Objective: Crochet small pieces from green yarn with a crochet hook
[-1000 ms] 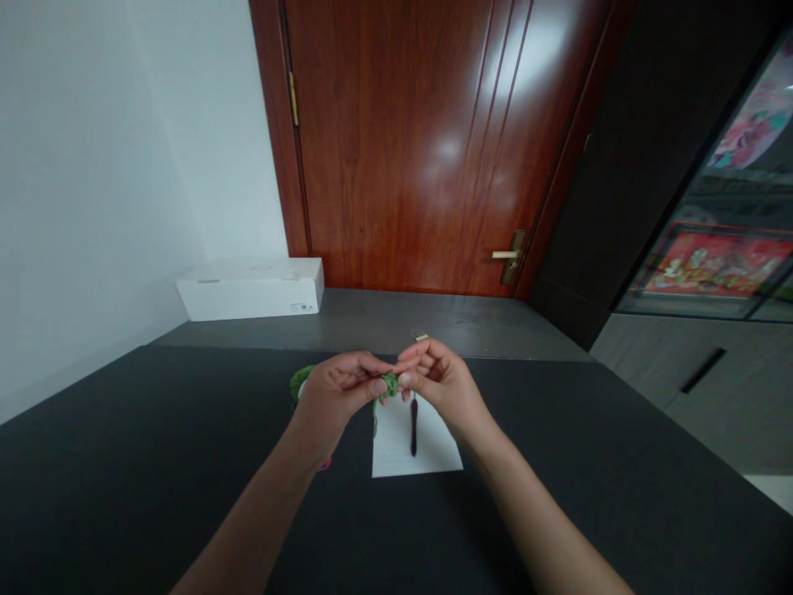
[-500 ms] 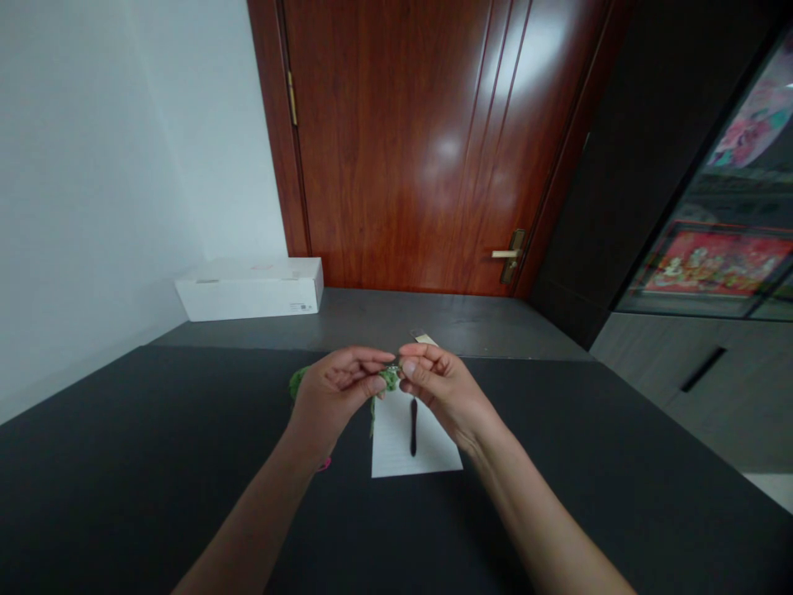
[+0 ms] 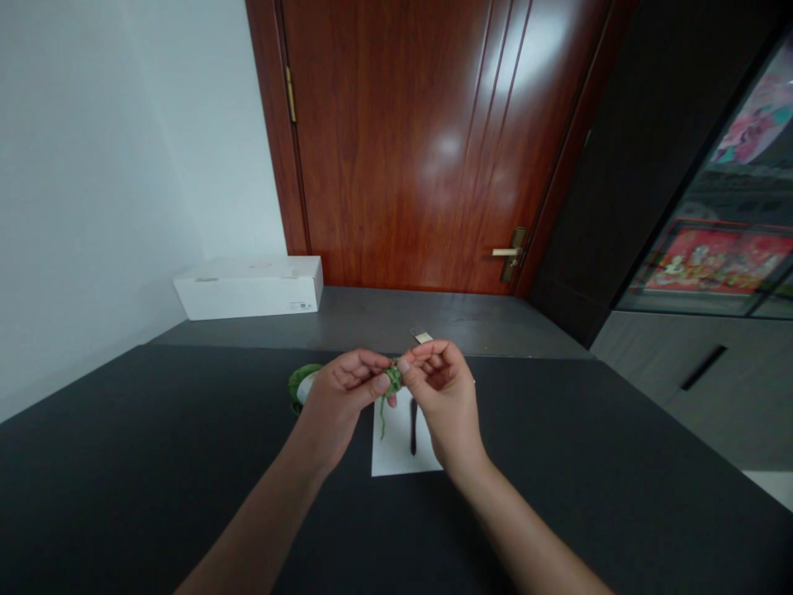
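Observation:
Over the table, my left hand (image 3: pixel 347 388) pinches a small, bunched green yarn piece (image 3: pixel 394 378) between thumb and fingertips. My right hand (image 3: pixel 443 388) has its thumb and fingers closed on the right edge of the same piece; anything smaller in that pinch is hidden. A loose yarn tail (image 3: pixel 382 420) dangles below. Behind my left hand lies a roll of green yarn (image 3: pixel 303 374) with a pale core, partly covered. Under my hands is a white sheet of paper (image 3: pixel 390 459), and a slim dark stick-like tool (image 3: pixel 413 430) lies on it.
A small pale tag (image 3: pixel 424 337) lies beyond my right hand. The long white box (image 3: pixel 254 289) sits at the back left by the wall. Behind the black table (image 3: pixel 154 463) stands a brown wooden door (image 3: pixel 396 149); a cabinet (image 3: pixel 694 372) is at the right.
My right hand has turned and its fingertips have closed in on the yarn piece. The left hand has shifted slightly, showing more of the roll and hiding a pink item near the wrist.

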`<state>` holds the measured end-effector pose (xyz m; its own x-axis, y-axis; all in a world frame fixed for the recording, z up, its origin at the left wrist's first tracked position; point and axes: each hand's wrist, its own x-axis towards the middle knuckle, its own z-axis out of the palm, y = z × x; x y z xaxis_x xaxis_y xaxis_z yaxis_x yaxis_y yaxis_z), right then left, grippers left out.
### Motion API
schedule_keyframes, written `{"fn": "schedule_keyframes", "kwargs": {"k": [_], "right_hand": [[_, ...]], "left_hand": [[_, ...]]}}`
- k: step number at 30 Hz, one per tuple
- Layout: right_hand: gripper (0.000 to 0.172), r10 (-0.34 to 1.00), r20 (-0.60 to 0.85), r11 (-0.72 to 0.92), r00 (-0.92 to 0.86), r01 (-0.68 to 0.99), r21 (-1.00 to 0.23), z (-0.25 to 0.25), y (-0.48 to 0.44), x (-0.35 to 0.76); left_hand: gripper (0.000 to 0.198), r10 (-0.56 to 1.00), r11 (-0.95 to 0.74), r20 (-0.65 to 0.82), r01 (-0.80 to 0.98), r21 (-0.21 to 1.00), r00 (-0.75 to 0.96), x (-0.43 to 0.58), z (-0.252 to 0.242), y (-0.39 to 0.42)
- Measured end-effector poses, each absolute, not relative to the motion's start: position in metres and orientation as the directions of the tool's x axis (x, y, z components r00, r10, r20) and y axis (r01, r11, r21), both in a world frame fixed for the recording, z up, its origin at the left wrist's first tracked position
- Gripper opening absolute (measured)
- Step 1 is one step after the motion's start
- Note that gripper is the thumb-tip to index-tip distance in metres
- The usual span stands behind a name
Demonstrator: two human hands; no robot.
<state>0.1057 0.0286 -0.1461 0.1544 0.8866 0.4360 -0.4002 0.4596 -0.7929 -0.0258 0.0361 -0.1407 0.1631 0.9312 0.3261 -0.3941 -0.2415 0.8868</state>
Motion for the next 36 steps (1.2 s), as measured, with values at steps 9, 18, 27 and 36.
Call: {"fn": "schedule_keyframes", "kwargs": {"k": [9, 18, 27, 36], "right_hand": [[0.029, 0.871, 0.466, 0.489, 0.152, -0.344, -0.801, -0.1451, 0.0255, 0.1039], [0.028, 0.875, 0.479, 0.474, 0.074, -0.337, -0.814, -0.1442, 0.0254, 0.1068], [0.025, 0.871, 0.489, 0.476, 0.040, -0.311, -0.823, -0.1451, 0.0261, 0.1082], [0.023, 0.856, 0.510, 0.512, 0.082, -0.271, -0.815, -0.1424, 0.0254, 0.1078]], "left_hand": [[0.016, 0.927, -0.179, 0.307, -0.462, 0.869, 0.217, -0.0257, -0.1411, 0.0370], [0.016, 0.925, -0.175, 0.301, -0.446, 0.878, 0.231, -0.0260, -0.1368, 0.0342], [0.018, 0.919, -0.181, 0.313, -0.449, 0.875, 0.239, -0.0277, -0.1404, 0.0374], [0.018, 0.925, -0.189, 0.308, -0.432, 0.882, 0.223, -0.0278, -0.1409, 0.0375]]}}
